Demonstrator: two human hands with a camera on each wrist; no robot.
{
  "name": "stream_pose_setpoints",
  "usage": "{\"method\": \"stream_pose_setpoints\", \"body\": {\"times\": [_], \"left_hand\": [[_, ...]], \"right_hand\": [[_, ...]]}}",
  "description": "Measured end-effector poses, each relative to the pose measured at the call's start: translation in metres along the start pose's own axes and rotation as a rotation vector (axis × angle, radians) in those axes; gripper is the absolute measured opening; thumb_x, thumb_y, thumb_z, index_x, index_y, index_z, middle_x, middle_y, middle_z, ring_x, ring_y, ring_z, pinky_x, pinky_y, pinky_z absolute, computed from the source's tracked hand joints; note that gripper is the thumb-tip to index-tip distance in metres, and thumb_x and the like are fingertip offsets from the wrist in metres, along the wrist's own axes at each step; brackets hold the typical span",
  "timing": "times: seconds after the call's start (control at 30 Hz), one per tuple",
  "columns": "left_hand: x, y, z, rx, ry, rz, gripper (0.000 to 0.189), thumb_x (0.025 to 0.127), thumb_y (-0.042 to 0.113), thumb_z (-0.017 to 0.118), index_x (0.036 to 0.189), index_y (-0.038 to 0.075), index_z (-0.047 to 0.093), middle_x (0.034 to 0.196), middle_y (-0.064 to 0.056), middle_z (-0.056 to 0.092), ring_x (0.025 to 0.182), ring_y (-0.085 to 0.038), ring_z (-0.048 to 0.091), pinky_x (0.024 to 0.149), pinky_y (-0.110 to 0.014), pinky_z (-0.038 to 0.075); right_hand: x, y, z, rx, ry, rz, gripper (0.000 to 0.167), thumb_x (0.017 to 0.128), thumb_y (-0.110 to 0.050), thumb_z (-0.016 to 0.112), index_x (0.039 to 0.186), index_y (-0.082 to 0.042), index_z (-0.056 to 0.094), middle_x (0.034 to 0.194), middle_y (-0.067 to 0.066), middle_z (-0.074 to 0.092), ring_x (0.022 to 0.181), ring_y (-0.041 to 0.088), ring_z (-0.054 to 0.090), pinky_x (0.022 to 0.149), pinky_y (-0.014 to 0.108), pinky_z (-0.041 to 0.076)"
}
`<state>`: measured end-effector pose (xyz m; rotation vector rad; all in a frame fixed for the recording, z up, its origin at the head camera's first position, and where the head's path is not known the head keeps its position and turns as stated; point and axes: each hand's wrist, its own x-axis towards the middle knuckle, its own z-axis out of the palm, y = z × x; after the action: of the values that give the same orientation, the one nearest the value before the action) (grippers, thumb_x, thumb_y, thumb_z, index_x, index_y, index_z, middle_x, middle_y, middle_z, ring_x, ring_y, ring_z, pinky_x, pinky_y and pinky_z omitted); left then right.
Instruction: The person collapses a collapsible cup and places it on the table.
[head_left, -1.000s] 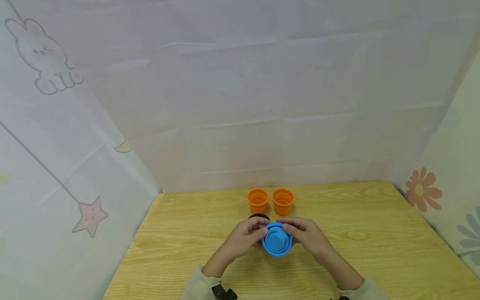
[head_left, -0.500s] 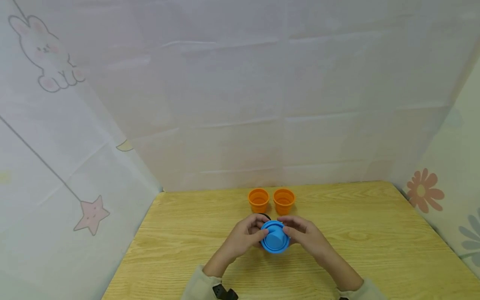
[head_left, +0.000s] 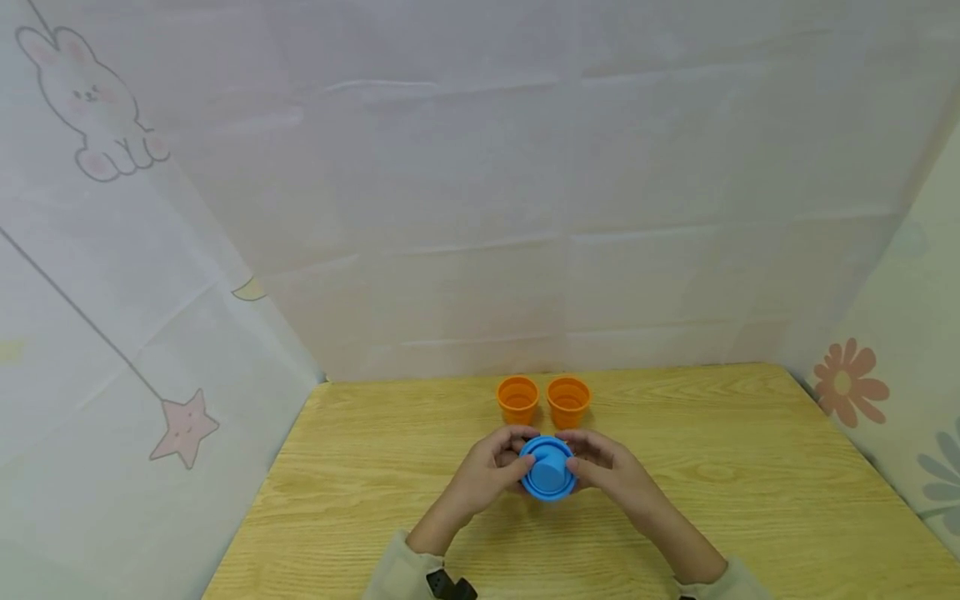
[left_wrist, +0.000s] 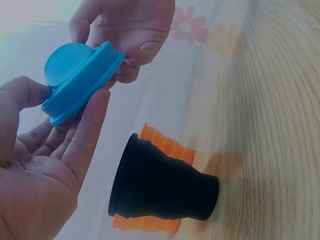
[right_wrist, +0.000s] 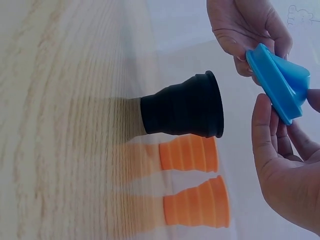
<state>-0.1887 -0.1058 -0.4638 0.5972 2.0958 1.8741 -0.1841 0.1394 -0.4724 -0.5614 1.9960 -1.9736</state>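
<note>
Both hands hold a blue collapsible cup [head_left: 548, 475], partly folded, raised above the table. Its round base bulges out toward the person, and in the wrist views the cup is tilted. My left hand [head_left: 487, 471] pinches its left edge, thumb on the near face and fingers behind. On the opposite edge, my right hand [head_left: 618, 477] grips it the same way. A black cup [left_wrist: 165, 182] stands upright and unfolded on the table beyond the hands; in the head view the hands hide it.
Two orange cups [head_left: 517, 400], [head_left: 568, 402] stand unfolded side by side near the back of the wooden table [head_left: 360, 467]. The black cup is in front of them. A pale cloth wall [head_left: 450, 208] rises behind the table's back edge.
The blue cup has shifted slightly away from the person and to the left, still held by both hands. The black cup's rim has gone out of sight behind the left hand.
</note>
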Motion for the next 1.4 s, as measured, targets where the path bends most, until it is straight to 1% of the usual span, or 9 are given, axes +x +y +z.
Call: {"method": "stream_pose_setpoints", "body": {"times": [0.1, 0.3, 0.43, 0.53, 0.67, 0.77, 0.97, 1.2, 1.4], "left_hand": [[0.000, 0.000, 0.001, -0.002, 0.015, -0.004, 0.038, 0.102, 0.018, 0.064, 0.137, 0.007, 0.056, 0.109, -0.009, 0.061, 0.093, -0.019, 0.067, 0.082, -0.059, 0.058], [0.001, 0.000, 0.002, -0.040, 0.021, 0.008, 0.036, 0.101, 0.014, 0.064, 0.134, 0.003, 0.054, 0.109, -0.008, 0.060, 0.093, -0.019, 0.066, 0.083, -0.059, 0.058], [0.000, 0.000, 0.002, 0.004, 0.039, 0.005, 0.033, 0.100, 0.016, 0.066, 0.128, 0.002, 0.055, 0.108, -0.008, 0.060, 0.090, -0.018, 0.064, 0.081, -0.045, 0.061], [0.000, 0.000, 0.002, 0.030, 0.051, -0.007, 0.032, 0.099, 0.019, 0.068, 0.125, 0.003, 0.056, 0.105, -0.008, 0.061, 0.087, -0.018, 0.064, 0.078, -0.041, 0.061], [-0.001, 0.002, 0.002, 0.017, 0.030, -0.024, 0.035, 0.099, 0.021, 0.068, 0.128, 0.004, 0.057, 0.105, -0.008, 0.063, 0.088, -0.020, 0.067, 0.079, -0.052, 0.061], [-0.002, 0.003, 0.002, 0.029, 0.012, -0.025, 0.036, 0.100, 0.021, 0.067, 0.131, 0.006, 0.059, 0.105, -0.007, 0.064, 0.090, -0.021, 0.068, 0.080, -0.055, 0.060], [0.000, 0.003, 0.003, 0.088, 0.010, -0.022, 0.032, 0.100, 0.020, 0.067, 0.129, 0.007, 0.061, 0.103, -0.007, 0.064, 0.088, -0.018, 0.069, 0.078, -0.052, 0.061], [0.001, 0.002, 0.004, 0.107, -0.005, -0.010, 0.030, 0.099, 0.017, 0.068, 0.125, 0.006, 0.061, 0.100, -0.006, 0.064, 0.083, -0.015, 0.069, 0.074, -0.051, 0.062], [0.001, 0.002, 0.005, 0.169, 0.009, 0.020, 0.027, 0.097, 0.012, 0.069, 0.122, 0.006, 0.061, 0.097, -0.004, 0.063, 0.078, -0.012, 0.067, 0.070, -0.049, 0.062]], "right_hand": [[0.000, 0.000, 0.001, 0.007, 0.000, -0.004, 0.053, 0.103, -0.019, 0.061, 0.146, 0.006, 0.044, 0.126, 0.023, 0.059, 0.104, 0.022, 0.068, 0.084, 0.037, 0.060], [-0.001, 0.000, 0.002, 0.015, 0.019, -0.002, 0.052, 0.103, -0.019, 0.061, 0.146, 0.006, 0.045, 0.125, 0.020, 0.061, 0.104, 0.020, 0.068, 0.086, 0.036, 0.060], [-0.001, 0.001, 0.003, -0.008, 0.024, -0.004, 0.053, 0.103, -0.020, 0.062, 0.146, 0.006, 0.047, 0.126, 0.022, 0.063, 0.103, 0.019, 0.069, 0.085, 0.034, 0.060], [0.000, 0.001, 0.004, -0.033, 0.022, -0.005, 0.053, 0.103, -0.021, 0.062, 0.146, 0.006, 0.047, 0.127, 0.023, 0.063, 0.102, 0.019, 0.069, 0.084, 0.033, 0.060], [-0.001, -0.001, 0.005, -0.052, 0.026, -0.007, 0.053, 0.103, -0.022, 0.062, 0.145, 0.006, 0.048, 0.127, 0.024, 0.062, 0.102, 0.019, 0.068, 0.085, 0.032, 0.059], [-0.001, -0.002, 0.006, -0.067, 0.034, -0.008, 0.051, 0.103, -0.022, 0.062, 0.145, 0.004, 0.049, 0.127, 0.024, 0.062, 0.103, 0.019, 0.067, 0.085, 0.032, 0.059], [-0.001, -0.002, 0.007, -0.116, 0.054, -0.017, 0.047, 0.102, -0.023, 0.063, 0.142, 0.000, 0.054, 0.126, 0.023, 0.063, 0.104, 0.019, 0.064, 0.083, 0.031, 0.059], [-0.001, 0.002, 0.009, -0.173, 0.086, -0.037, 0.045, 0.100, -0.024, 0.066, 0.138, 0.000, 0.058, 0.119, 0.019, 0.064, 0.103, 0.022, 0.061, 0.080, 0.029, 0.058], [0.001, 0.006, 0.012, -0.239, 0.126, -0.065, 0.040, 0.098, -0.023, 0.069, 0.132, -0.003, 0.063, 0.120, 0.014, 0.067, 0.102, 0.019, 0.062, 0.084, 0.027, 0.056]]}}
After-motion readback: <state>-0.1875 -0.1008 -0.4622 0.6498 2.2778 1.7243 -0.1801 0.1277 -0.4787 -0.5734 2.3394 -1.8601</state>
